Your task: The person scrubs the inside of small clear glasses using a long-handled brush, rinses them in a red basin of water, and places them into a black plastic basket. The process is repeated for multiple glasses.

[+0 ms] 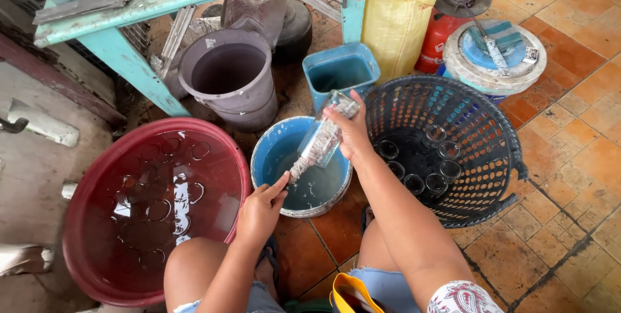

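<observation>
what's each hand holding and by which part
The right hand holds a clear glass by its base end, tilted over the blue bucket. The left hand pinches the brush handle sticking out of the glass.

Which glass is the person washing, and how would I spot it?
Find the big red tub full of water, then the round blue bucket beside it. Above that bucket the right hand holds a clear glass tilted, while the left hand pushes a brush into it. The other glasses sit in the dark basket; this one alone is held up.
</observation>
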